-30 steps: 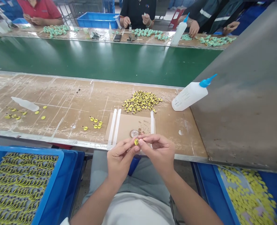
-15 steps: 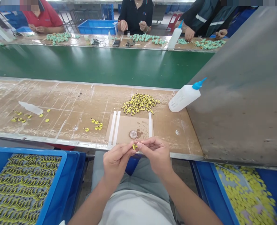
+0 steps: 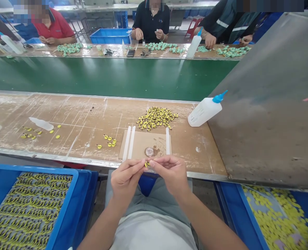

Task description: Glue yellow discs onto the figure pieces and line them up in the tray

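Between my fingertips, just off the table's front edge, is a small yellow-and-black piece (image 3: 147,164). My left hand (image 3: 126,177) pinches it from one side, and my right hand (image 3: 172,173) pinches it from the other. Fingers cover most of the piece, so its exact shape is hidden. Right behind my hands, a small round dish (image 3: 149,151) sits on a taped cardboard sheet (image 3: 139,142) with dark wet spots. A heap of small yellow-and-black pieces (image 3: 156,118) lies beyond the sheet. Several pieces on yellow discs (image 3: 109,140) stand to the left.
A white bottle with a blue nozzle (image 3: 204,111) leans near a metal panel (image 3: 268,104) at right. A small bottle (image 3: 41,123) lies at left. Blue bins (image 3: 74,194) flank me, holding rows of pieces and loose yellow discs (image 3: 281,218). Co-workers sit beyond the green belt (image 3: 104,76).
The view has shifted slightly, so the table sits a little lower and further right. Both hands keep their pinch on the small piece, which has turned slightly.
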`<state>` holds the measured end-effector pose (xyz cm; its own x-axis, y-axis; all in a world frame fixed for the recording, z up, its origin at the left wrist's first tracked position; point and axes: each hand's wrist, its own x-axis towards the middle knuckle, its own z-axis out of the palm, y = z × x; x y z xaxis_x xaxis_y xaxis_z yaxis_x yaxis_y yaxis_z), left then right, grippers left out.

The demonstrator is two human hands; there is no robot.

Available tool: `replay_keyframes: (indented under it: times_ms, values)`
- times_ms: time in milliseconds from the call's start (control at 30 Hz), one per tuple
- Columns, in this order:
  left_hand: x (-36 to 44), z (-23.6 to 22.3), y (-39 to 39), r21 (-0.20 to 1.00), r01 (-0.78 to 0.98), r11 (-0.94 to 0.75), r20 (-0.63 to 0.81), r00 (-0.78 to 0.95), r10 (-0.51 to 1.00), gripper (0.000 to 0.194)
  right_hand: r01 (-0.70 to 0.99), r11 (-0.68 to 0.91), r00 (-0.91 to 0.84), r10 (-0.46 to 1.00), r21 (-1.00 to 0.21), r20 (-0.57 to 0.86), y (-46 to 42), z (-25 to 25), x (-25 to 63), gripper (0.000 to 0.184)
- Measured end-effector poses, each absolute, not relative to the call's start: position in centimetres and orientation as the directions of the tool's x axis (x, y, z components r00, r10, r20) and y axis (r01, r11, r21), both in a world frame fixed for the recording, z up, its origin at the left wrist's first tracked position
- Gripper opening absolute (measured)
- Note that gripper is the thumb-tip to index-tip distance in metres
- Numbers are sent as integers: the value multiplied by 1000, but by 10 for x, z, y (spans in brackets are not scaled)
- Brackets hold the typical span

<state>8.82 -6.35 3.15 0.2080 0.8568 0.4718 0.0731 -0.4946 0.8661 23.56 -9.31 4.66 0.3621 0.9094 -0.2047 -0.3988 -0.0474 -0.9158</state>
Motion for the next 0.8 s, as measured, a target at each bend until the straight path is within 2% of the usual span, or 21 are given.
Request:
replay_keyframes:
  times_ms: [333,533,800]
  values:
    - [85,25,-54,876,32,-482,457,263,849,40,-461,-104,282,925,-881,-257,-86,45,239,19]
    - [86,26,-51,896,25,-444,431,201,880,32,-425,-124,314,909,-897,-274,-82,42,233,19]
    - [66,24,-49,885,30,-464,454,159,877,42,-454,-145,286,911,-879,-298,-73,34,213,19]
